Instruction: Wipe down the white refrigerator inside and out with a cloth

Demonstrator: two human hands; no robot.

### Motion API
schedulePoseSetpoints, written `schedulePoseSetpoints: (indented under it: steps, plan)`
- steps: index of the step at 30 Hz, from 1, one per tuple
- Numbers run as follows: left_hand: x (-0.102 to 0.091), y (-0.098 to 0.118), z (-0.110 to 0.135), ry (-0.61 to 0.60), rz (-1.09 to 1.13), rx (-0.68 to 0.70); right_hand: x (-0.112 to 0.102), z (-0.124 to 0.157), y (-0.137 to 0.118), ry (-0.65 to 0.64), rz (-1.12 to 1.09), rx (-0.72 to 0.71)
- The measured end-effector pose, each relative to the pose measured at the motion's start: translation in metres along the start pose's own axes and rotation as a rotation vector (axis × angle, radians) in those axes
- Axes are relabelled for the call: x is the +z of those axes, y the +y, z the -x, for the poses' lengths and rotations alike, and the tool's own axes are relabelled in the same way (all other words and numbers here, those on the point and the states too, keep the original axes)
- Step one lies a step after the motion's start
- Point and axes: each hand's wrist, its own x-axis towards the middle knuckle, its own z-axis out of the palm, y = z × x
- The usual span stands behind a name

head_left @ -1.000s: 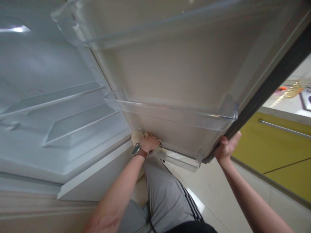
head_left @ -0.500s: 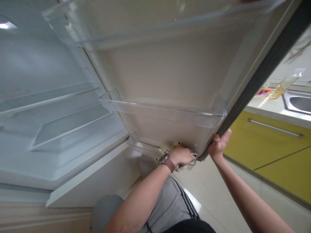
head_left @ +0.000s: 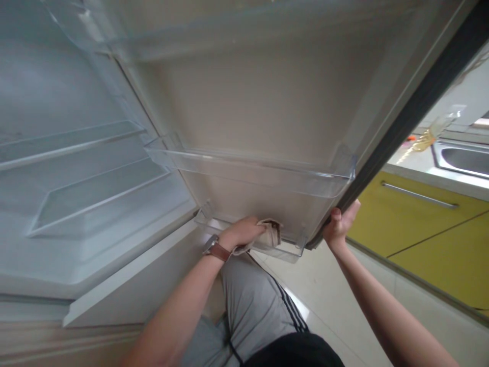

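An open fridge door (head_left: pixel 260 102) fills the upper middle, with clear plastic door bins (head_left: pixel 248 173) on its inner side. My left hand (head_left: pixel 242 232), with a brown-strapped watch on the wrist, is closed on a pale folded cloth (head_left: pixel 269 234) and presses it against the lowest door bin (head_left: pixel 286 250). My right hand (head_left: pixel 338 224) grips the dark lower edge of the door, fingers wrapped round it.
The fridge interior with glass shelves (head_left: pixel 87 193) lies to the left. Yellow cabinets (head_left: pixel 428 229) with a metal handle, a counter and a steel sink (head_left: pixel 462 158) are at the right. My grey trousers (head_left: pixel 260 311) and a pale tiled floor (head_left: pixel 336 306) are below.
My left hand with the cloth went right along the lowest door bin, then came back towards the middle. The right hand stayed on the door edge.
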Motion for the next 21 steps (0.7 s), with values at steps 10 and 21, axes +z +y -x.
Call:
schedulePoseSetpoints:
  steps: [10,21]
  plan:
    - [0.002,-0.029,0.015,0.182,-0.469,-0.186,0.005,-0.002,0.007,0.001,-0.042,-0.010]
    - [0.124,0.020,0.023,0.941,-0.136,0.622,0.008,-0.008,0.010,0.001,-0.045,-0.052]
